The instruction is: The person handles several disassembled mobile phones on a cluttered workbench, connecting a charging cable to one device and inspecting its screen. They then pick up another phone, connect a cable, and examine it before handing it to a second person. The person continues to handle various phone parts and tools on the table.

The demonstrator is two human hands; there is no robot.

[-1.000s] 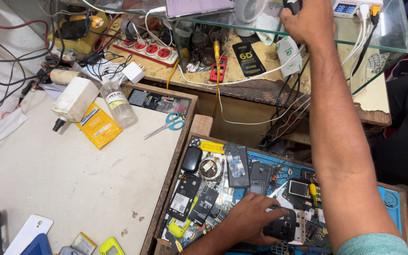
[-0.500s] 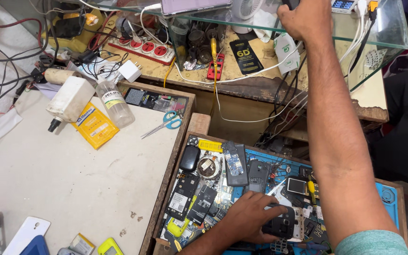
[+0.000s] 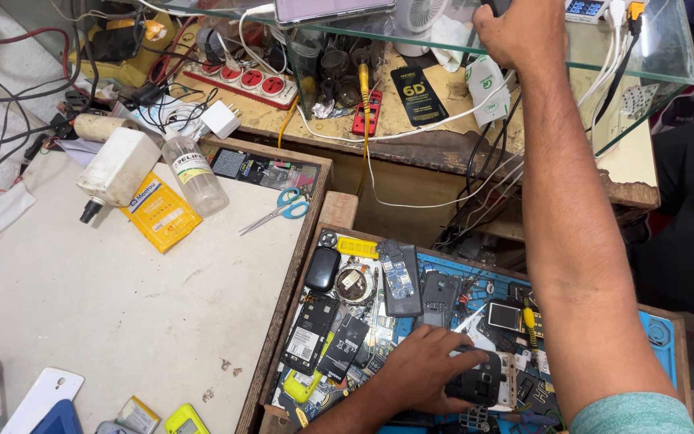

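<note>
My left hand lies low in the view on a blue work mat, its fingers curled over a small black phone and holding it down. Phone bodies, circuit boards and batteries lie packed around it. My right arm stretches up across the right side. My right hand is at the top on a glass shelf, closed around a small dark object that is mostly cut off by the frame edge.
On the white table at left lie a yellow packet, a clear bottle, a white tool and scissors. A red-socket power strip and tangled cables sit at the back. A person in black is at right.
Both hands keep their places, the left on the black phone and the right up at the shelf. Only the view has shifted slightly.
</note>
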